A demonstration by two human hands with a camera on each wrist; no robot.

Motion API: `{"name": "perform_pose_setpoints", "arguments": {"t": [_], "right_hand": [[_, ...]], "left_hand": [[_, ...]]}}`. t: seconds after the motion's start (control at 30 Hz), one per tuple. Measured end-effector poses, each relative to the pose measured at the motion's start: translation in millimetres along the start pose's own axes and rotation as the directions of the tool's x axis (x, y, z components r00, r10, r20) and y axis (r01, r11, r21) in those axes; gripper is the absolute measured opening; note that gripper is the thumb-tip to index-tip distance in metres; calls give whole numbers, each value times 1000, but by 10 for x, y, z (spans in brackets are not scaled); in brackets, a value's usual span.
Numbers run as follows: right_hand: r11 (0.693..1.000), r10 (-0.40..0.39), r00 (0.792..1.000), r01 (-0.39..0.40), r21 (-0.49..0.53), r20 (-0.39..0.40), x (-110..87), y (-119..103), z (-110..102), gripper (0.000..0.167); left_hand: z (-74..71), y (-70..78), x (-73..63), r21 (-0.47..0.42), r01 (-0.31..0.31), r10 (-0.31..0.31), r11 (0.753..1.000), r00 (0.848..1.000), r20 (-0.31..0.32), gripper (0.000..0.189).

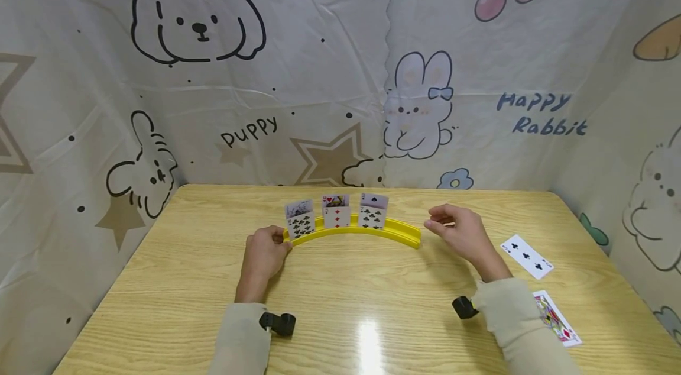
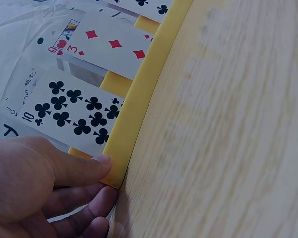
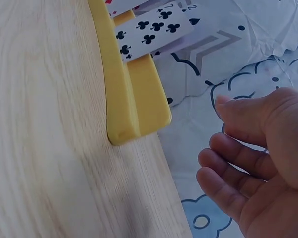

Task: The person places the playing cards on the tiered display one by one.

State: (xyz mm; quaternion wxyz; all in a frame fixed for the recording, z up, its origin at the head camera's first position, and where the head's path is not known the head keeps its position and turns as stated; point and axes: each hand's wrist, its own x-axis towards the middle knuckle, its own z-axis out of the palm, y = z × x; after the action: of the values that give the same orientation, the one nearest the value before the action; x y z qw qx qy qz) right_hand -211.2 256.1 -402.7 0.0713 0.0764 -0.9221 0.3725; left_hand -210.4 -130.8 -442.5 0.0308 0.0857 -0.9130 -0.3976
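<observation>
A curved yellow playing card holder stands on the table with three pairs of cards upright in it. At its left end, my left hand grips the tip, thumb on the front wall and fingers curled at the end. Nearest that thumb is the ten of clubs, a picture card behind it. In the middle the three of diamonds stands before the queen of hearts. Towards the right, the seven of clubs fronts the two of spades. My right hand, loosely bent and holding nothing, hovers off the right end.
On the table's right side the three of clubs lies face up beyond my right forearm. A diamond face card lies nearer, partly covered by the sleeve. A printed cloth hangs behind the wooden table and along both sides.
</observation>
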Motion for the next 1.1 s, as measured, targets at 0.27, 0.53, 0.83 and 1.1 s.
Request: {"name": "perform_pose_setpoints", "arguments": {"t": [0.27, 0.53, 0.83, 1.1], "right_hand": [[1000, 2, 1000, -1, -26, 19, -38, 120, -75, 32], [997, 2, 1000, 0, -80, 21, -84, 232, -197, 33], [993, 5, 998, 1, -121, 55, -154, 321, -331, 34], [991, 10, 999, -5, -134, 42, -201, 412, -423, 35]], "left_hand": [[-4, 5, 8, -1, 21, -21, 1000, 1000, 1, 32], [-7, 6, 8, 8, 24, -24, 1000, 1000, 2, 32], [-5, -9, 7, 9, 13, -13, 1000, 1000, 2, 32], [6, -8, 7, 0, 5, -5, 1000, 1000, -1, 32]]}}
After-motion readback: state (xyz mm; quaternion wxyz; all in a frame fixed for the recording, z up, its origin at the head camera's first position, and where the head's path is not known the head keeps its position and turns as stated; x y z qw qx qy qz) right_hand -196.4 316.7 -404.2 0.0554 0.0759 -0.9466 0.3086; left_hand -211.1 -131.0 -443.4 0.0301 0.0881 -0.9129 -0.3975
